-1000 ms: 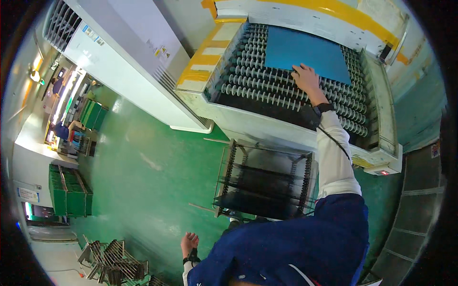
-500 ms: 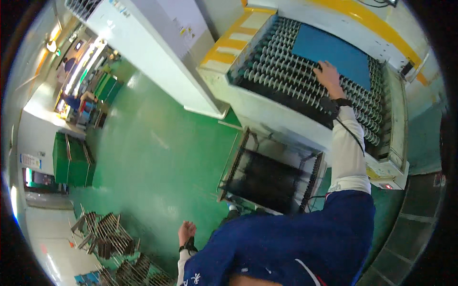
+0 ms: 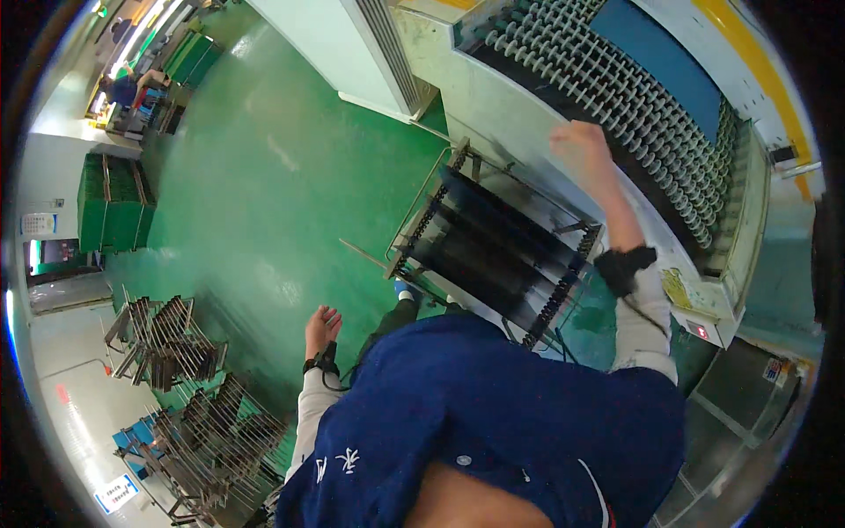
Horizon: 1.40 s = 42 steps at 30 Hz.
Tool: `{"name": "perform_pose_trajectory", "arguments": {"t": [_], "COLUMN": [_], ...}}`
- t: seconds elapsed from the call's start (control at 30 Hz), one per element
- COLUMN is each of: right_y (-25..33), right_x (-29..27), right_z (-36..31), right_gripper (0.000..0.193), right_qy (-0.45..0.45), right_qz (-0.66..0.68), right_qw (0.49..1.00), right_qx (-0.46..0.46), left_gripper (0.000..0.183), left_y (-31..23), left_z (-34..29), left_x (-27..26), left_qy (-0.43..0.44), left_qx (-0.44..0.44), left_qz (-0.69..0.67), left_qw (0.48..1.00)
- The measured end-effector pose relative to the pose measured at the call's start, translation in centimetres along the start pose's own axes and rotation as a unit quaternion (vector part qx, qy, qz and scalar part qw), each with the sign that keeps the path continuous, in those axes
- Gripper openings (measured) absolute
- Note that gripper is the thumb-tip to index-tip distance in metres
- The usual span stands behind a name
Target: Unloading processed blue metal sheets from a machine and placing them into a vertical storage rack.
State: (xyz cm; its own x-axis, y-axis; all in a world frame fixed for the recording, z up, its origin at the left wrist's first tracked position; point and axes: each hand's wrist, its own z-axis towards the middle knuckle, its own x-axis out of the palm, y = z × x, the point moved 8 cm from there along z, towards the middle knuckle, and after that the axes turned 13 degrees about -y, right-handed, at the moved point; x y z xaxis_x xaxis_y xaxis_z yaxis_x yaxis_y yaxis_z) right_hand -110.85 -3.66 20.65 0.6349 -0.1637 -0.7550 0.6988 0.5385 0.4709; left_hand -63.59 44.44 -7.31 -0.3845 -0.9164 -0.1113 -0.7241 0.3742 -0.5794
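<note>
Okay, so the blue panel point(image 3: 660, 66) sits on the roller conveyor point(image 3: 634, 114), around 1:30 from the nearer right hand point(image 3: 583, 150), long axis roughly 10:30–4:30. Can't tell if that's closed; left hand point(image 3: 324, 330) hangs half-open, empty.

A second ago my right hand point(image 3: 585, 154) was out over the rollers point(image 3: 616, 101), its fingertips at the near edge of the blue sheet point(image 3: 664, 66); now it has drawn back toward me, blurred, and shows against the machine's pale front wall point(image 3: 515, 110), apart from the sheet. My view has swung down too: the sheet runs off the top, and my left hand point(image 3: 323, 330) appears higher.
</note>
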Motion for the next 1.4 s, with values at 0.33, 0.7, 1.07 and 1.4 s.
{"name": "perform_pose_trajectory", "arguments": {"t": [0.33, 0.7, 1.07, 1.4], "right_y": [4.7, 1.9, 1.5, 1.5], "right_x": [3.8, 6.8, 8.3, 9.1], "right_z": [-9.5, -11.2, -13.4, -12.7], "right_gripper": [0.032, 0.038, 0.031, 0.023], "right_qy": [0.115, 0.119, 0.179, 0.14], "right_qz": [0.15, 0.109, -0.094, -0.093], "right_qw": [0.969, 0.968, 0.959, 0.979], "right_qx": [0.161, 0.192, 0.197, 0.115], "left_gripper": [0.036, 0.035, 0.03, 0.033], "left_y": [0.3, 0.6, -0.9, 0.4], "left_z": [1.2, 1.0, 4.3, 5.7], "left_x": [1.1, 2.1, 0.8, -4.0], "left_qy": [0.005, 0.022, 0.041, 0.056], "left_qx": [0.018, 0.005, 0.003, 0.004], "left_qz": [0.012, 0.017, 0.027, -0.016], "left_qw": [1.0, 1.0, 0.999, 0.998]}}
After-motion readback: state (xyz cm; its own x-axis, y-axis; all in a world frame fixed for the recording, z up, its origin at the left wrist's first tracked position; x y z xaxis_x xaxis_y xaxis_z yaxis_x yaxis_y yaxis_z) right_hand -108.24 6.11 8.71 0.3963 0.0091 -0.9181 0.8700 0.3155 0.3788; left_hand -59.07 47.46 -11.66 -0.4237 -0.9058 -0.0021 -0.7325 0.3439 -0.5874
